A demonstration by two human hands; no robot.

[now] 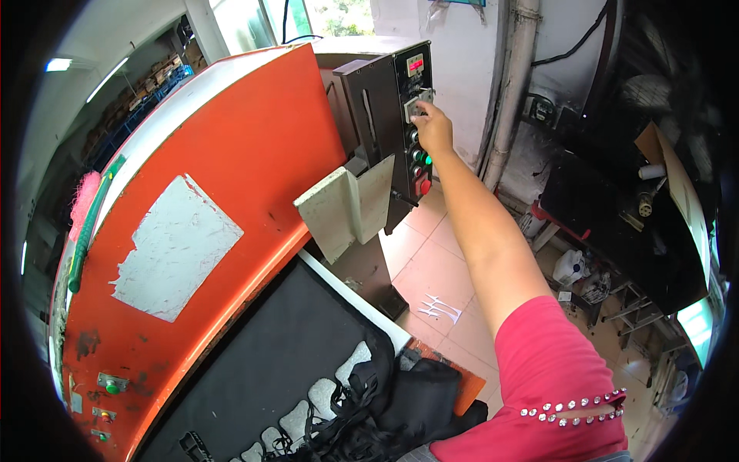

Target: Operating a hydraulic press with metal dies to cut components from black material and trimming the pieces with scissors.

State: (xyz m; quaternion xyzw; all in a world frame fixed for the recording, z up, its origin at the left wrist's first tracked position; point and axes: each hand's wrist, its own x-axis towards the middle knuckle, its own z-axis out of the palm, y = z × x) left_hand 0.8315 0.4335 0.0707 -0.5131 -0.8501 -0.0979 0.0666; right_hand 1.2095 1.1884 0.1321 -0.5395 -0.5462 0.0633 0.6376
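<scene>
Bright window (342, 17), curved edges (black rim)

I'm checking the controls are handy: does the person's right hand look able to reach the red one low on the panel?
Probably yes: the right hand is at the same panel, above the red control, and only other panel buttons show between them.

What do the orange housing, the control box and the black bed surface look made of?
Orange housing: probably painted sheet metal, semi-gloss; smooth broad panel with soft sheen and dark worn patches.
Control box: likely metal, dark painted finish; crisp straight edges, slotted side.
Black bed surface: matte, smooth; rubber or fabric, can't tell which.
</scene>
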